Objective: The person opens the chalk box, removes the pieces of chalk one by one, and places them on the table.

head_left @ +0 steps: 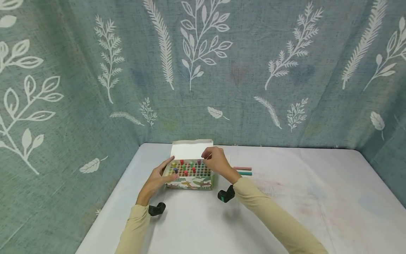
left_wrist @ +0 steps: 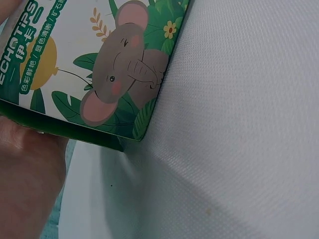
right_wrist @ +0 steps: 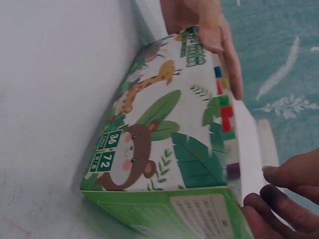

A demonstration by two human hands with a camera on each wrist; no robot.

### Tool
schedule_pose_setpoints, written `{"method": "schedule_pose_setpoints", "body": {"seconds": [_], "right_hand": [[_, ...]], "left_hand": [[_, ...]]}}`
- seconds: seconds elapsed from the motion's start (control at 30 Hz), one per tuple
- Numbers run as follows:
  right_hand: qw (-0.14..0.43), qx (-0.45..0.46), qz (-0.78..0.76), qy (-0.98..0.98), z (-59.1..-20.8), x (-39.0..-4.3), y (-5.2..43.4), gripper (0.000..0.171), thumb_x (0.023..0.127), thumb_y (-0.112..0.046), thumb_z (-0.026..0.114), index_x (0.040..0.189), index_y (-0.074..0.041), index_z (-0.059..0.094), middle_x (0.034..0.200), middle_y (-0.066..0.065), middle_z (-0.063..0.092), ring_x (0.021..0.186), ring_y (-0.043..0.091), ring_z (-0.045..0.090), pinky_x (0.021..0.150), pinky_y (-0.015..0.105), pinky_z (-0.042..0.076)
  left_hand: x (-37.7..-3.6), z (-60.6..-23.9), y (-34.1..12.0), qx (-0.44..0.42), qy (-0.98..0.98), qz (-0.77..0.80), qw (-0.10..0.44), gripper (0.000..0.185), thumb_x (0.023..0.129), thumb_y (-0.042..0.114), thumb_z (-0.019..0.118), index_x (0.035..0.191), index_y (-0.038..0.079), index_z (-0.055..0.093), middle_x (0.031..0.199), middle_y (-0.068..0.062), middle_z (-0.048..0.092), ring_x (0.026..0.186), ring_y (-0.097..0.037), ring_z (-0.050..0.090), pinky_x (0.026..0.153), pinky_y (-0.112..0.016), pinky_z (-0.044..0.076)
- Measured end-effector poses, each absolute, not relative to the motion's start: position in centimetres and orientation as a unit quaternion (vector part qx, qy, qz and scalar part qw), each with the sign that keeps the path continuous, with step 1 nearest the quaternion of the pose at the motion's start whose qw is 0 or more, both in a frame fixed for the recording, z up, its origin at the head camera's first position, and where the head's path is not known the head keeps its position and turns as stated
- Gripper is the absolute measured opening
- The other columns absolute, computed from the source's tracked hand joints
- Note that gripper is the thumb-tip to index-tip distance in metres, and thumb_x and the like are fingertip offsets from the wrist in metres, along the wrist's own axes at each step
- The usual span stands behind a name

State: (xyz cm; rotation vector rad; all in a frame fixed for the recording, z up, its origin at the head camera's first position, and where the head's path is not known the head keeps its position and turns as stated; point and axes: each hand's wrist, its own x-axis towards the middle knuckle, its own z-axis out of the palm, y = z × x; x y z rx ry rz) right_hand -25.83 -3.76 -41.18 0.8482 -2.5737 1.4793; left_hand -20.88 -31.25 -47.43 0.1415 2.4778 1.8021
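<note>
With the left hand (head_left: 157,179) laid flat, fingers straight, against the box (head_left: 190,177) on the table (head_left: 285,211), the right hand (head_left: 216,159) pinches a thin stick above it, best lowered straight into a hole

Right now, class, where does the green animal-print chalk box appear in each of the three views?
Head: chalk box low centre on the table, lid open, between both hands.
Left wrist: upper left, elephant panel.
Right wrist: centre, bear and giraffe panel.
Shared landmark: the left hand at the box's end, also seen at and.
</note>
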Motion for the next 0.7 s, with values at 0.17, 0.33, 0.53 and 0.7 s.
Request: {"method": "schedule_pose_setpoints", "body": {"seconds": [0.17,0.33,0.53,0.7], "right_hand": [[0.040,0.296,0.446,-0.844,-42.0,-26.2,-4.9,0.004,0.084,0.002,0.065,0.086,0.003,0.069,0.077,0.007,0.064,0.069,0.018,0.060,0.061,0.027,0.049],[0.081,0.298,0.417,-0.855,-42.7,-26.3,-5.9,0.007,0.083,0.002,0.066,0.077,0.000,0.067,0.067,0.003,0.060,0.057,0.012,0.050,0.054,0.025,0.043],[0.129,0.289,0.361,-0.877,-43.2,-25.9,-7.3,0.024,0.083,0.003,0.066,0.065,-0.008,0.055,0.059,0.002,0.047,0.053,0.012,0.039,0.050,0.025,0.032],[0.177,0.272,0.283,-0.903,-43.5,-25.6,-8.2,0.027,0.083,0.000,0.069,0.064,-0.010,0.053,0.061,0.002,0.045,0.054,0.014,0.044,0.047,0.025,0.033]], "left_hand": [[-20.7,-47.2,-31.0,0.044,0.807,0.587,0.037,0.078,0.082,0.028,0.076,0.147,0.035,0.032,0.155,0.007,0.017,0.144,-0.026,0.006,0.107,-0.062,0.012],[-20.5,-47.2,-30.8,0.041,0.805,0.591,0.040,0.079,0.083,0.027,0.075,0.148,0.034,0.032,0.155,0.006,0.017,0.143,-0.027,0.010,0.108,-0.061,0.015],[-20.6,-47.2,-30.8,0.042,0.794,0.605,0.044,0.078,0.085,0.024,0.074,0.148,0.034,0.031,0.155,0.002,0.019,0.139,-0.030,0.023,0.107,-0.057,0.023],[-20.5,-47.0,-30.8,0.046,0.792,0.608,0.045,0.077,0.085,0.024,0.073,0.148,0.034,0.031,0.154,0.002,0.021,0.136,-0.029,0.030,0.105,-0.055,0.028]]}}
